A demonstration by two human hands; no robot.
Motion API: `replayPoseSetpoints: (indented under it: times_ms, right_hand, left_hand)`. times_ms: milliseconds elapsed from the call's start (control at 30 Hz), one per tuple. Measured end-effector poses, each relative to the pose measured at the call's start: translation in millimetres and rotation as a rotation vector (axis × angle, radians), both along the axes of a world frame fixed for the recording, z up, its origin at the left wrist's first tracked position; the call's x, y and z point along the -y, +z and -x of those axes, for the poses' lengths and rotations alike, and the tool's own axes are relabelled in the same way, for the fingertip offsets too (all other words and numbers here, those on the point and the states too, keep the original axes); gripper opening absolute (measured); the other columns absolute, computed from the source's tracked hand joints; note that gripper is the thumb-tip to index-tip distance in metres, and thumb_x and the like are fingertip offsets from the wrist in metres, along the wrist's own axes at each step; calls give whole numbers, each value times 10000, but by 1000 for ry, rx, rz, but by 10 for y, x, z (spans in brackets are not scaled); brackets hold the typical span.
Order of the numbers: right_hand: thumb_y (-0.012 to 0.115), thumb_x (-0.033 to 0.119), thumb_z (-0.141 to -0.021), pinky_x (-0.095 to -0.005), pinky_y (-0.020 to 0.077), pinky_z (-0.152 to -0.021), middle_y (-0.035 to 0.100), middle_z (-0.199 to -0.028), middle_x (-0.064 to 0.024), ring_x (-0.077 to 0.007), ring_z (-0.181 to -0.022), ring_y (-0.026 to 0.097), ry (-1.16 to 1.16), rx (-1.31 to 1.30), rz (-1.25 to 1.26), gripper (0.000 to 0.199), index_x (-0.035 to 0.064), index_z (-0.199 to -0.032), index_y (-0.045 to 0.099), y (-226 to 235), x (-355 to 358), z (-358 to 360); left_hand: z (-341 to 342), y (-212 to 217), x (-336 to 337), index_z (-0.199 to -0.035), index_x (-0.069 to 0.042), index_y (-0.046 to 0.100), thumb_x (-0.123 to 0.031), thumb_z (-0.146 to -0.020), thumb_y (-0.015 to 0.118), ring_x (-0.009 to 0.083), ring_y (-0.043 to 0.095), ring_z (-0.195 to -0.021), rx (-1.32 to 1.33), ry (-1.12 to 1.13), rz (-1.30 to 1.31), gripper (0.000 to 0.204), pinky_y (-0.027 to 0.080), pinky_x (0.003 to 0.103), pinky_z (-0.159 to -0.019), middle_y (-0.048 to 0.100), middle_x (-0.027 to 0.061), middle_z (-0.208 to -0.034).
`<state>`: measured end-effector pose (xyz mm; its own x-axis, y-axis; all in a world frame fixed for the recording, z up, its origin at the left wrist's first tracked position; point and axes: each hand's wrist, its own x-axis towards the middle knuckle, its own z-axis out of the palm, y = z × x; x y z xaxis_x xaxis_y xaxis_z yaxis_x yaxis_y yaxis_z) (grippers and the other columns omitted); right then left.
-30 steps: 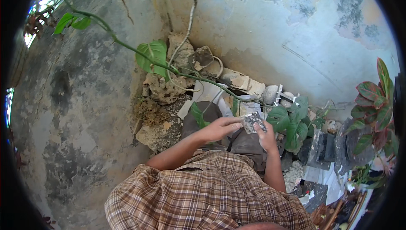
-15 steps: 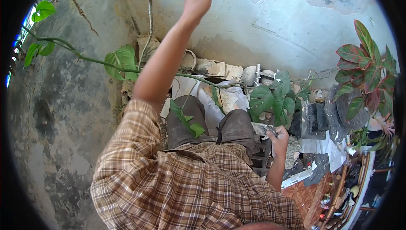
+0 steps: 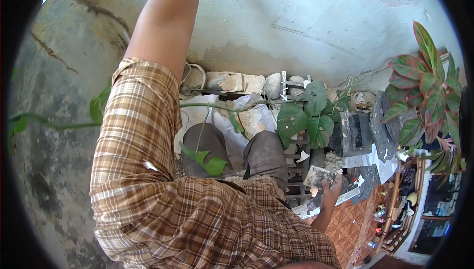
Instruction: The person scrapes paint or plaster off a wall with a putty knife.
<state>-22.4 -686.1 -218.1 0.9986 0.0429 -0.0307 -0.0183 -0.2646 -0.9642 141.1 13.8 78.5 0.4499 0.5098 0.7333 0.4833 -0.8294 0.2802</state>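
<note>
My left arm [image 3: 165, 27] is raised toward the wall, and its hand lies beyond the top edge of the view. Low at my right side, my right hand [image 3: 333, 189] grips a flat, roughly rectangular grey plate [image 3: 317, 175] by its right edge, thumb on its face. Pale smears and specks cover the plate; its exact kind does not show. Just beyond the plate is a rough grey lump [image 3: 334, 161]. A pale blue-white wall [image 3: 276, 27] with peeling patches stands in front of me.
A green vine [image 3: 59, 124] crosses in front of me, with broad leaves [image 3: 320, 129] at centre right. Stones and broken blocks [image 3: 237, 82] line the wall's foot. A red-green potted plant [image 3: 427, 91] stands at right, near a bamboo rack [image 3: 395, 197]. A stained wall [image 3: 44, 170] rises at left.
My left arm has reached farther up, taking its hand out of view. My right hand has shifted lower with the plate, whose broad face now shows more. The whole view has shifted slightly.
</note>
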Motion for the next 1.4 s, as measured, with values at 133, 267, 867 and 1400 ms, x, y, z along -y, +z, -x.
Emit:
replayPoseSetpoints:
  times_ms: [133,267,867,1400]
  right_hand:
    - [601,24,-811,-330,355,-1003,466,-1272,-150,-224,-1156,462,-163,-142,-166,597,-48,-1353,359,-159,-238,-220]
    - [581,179,-901,-296,408,-899,521,-1139,-83,-164,-1016,506,-191,-210,-274,501,-29,-1325,413,-69,-885,-630]
    - [757,178,-809,-267,458,-677,592,-788,-28,-95,-723,529,350,923,-195,292,14,-933,549,1752,-4452,-2604]
    - [814,334,-724,-365,517,-697,672,-811,-150,-276,-754,673,159,1034,137,511,35,-1004,507,1733,-4883,-3277]
  left_hand:
    - [-69,-394,-449,-1521,-159,72,-612,-913,336,320,-77,-1453,178,150,-315,803,-71,545,-1137,-42,150,-1577]
    - [-169,-392,-569,-1508,-172,195,-560,-898,390,308,2,-1459,327,141,-483,749,-49,525,-1149,59,147,-1578]
    - [-168,-531,-528,-1511,-170,171,-482,-871,402,313,38,-1458,308,207,-485,748,-35,509,-1158,92,154,-1572]
    - [-222,-592,-638,-1505,-207,199,-454,-870,410,284,71,-1457,388,251,-578,713,-3,479,-1169,126,131,-1571]
